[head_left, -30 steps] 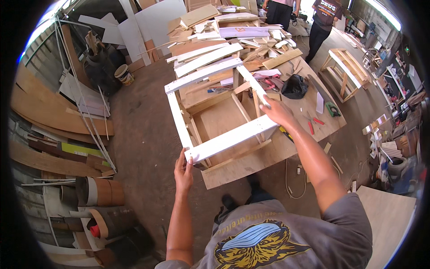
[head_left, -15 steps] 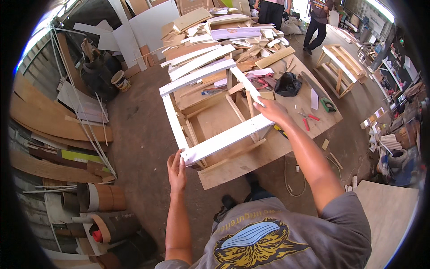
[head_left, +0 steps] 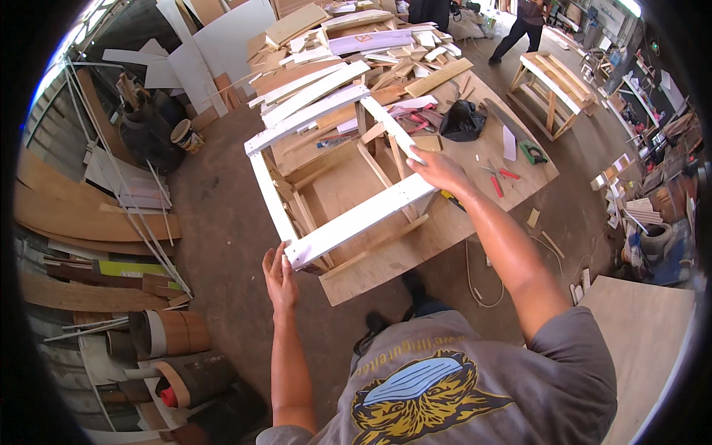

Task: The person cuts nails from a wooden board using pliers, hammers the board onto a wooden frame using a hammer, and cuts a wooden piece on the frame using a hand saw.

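Observation:
A rectangular wooden frame (head_left: 363, 225) with white-painted top rails and bare wood legs and braces stands on a plywood worktable (head_left: 348, 285). My right hand (head_left: 443, 175) grips its right-hand rail close to the near right corner, thumb and fingers over the white edge. At the near left corner, my left hand (head_left: 280, 284) has its fingers stretched up beside the rail, the tips at or just touching the corner. On the table to the right lie red-handled pliers (head_left: 498, 182), a green tool (head_left: 532, 152) and a black plastic bag (head_left: 463, 121).
A heap of wood offcuts (head_left: 348, 67) covers the far side of the table. Another wooden frame (head_left: 550, 93) stands on the floor at the far right, near a person (head_left: 522, 33). Boards and rolled sheets (head_left: 174, 331) line the left wall. A plywood sheet (head_left: 634, 348) lies at lower right.
The whole scene has shifted slightly left and up in the picture. My left fingers look a little more spread at the corner; my right hand keeps its hold on the rail.

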A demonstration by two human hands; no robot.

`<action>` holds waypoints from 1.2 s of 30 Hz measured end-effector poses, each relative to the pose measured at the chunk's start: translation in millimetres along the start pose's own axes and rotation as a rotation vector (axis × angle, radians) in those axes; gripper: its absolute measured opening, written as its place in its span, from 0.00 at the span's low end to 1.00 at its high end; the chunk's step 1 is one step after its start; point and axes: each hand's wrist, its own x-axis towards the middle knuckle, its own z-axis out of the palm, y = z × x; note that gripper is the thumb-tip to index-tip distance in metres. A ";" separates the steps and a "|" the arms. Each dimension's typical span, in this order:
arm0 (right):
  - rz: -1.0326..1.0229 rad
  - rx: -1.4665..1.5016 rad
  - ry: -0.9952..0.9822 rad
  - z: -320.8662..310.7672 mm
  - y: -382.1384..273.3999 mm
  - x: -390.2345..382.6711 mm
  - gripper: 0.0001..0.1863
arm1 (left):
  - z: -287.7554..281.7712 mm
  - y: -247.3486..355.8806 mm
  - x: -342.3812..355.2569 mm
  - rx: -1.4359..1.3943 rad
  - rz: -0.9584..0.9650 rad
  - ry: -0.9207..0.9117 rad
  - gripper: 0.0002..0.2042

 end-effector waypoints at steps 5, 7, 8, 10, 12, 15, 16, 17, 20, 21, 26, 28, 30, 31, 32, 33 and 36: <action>0.029 -0.007 -0.038 -7.7 -18.3 3.2 0.34 | -1.6 -4.9 6.7 0.031 -0.014 0.012 0.23; 0.043 -0.020 -0.038 -7.0 -18.3 4.4 0.34 | -0.4 -2.5 7.3 0.003 -0.004 0.007 0.23; 0.044 -0.021 -0.040 -6.1 -13.4 3.3 0.34 | 0.4 -1.3 6.5 -0.028 0.012 0.002 0.23; -0.014 0.020 -0.019 -3.7 2.6 2.7 0.35 | 3.2 -6.3 2.1 -0.067 0.020 -0.003 0.24; -0.028 0.054 -0.016 -3.6 3.4 -4.0 0.35 | 3.1 -13.7 1.9 -0.103 0.030 0.006 0.24; -0.040 0.131 -0.027 -3.8 14.3 7.0 0.35 | 4.6 -19.5 14.6 -0.189 0.118 0.078 0.25; -0.045 0.178 -0.045 -4.4 19.3 14.6 0.35 | 0.3 -20.4 25.0 -0.192 0.121 0.081 0.25; -0.003 0.258 -0.106 -9.5 15.1 23.8 0.35 | -7.4 -23.8 36.5 -0.195 0.080 0.072 0.25; 0.083 0.453 -0.096 -5.0 22.6 55.1 0.36 | -11.4 -18.4 78.4 -0.258 -0.007 0.046 0.24; 0.083 0.548 -0.060 2.9 25.0 68.5 0.26 | -11.1 -18.5 94.1 -0.292 -0.121 0.032 0.23; 0.174 0.810 -0.153 28.8 35.5 137.5 0.25 | 7.6 22.8 167.5 -0.607 -0.603 -0.042 0.25; 0.300 0.807 -0.173 32.5 27.2 160.3 0.28 | 11.6 13.5 195.1 -0.671 -0.608 -0.073 0.24; 0.264 0.822 -0.204 46.9 29.2 189.3 0.31 | 17.5 -2.1 223.2 -0.825 -0.628 -0.180 0.24; 0.304 0.775 -0.128 52.4 17.4 194.1 0.33 | 19.2 -6.2 229.6 -0.878 -0.594 -0.173 0.25; 0.354 0.724 -0.045 54.6 13.4 198.7 0.34 | 26.4 -2.1 233.2 -0.880 -0.588 -0.170 0.25; 0.372 0.694 -0.045 51.0 12.1 200.4 0.34 | 32.7 4.4 233.8 -0.847 -0.629 -0.117 0.26; 0.352 1.035 -0.147 20.5 -2.0 186.0 0.30 | 37.8 16.0 234.6 -0.867 -0.541 -0.039 0.31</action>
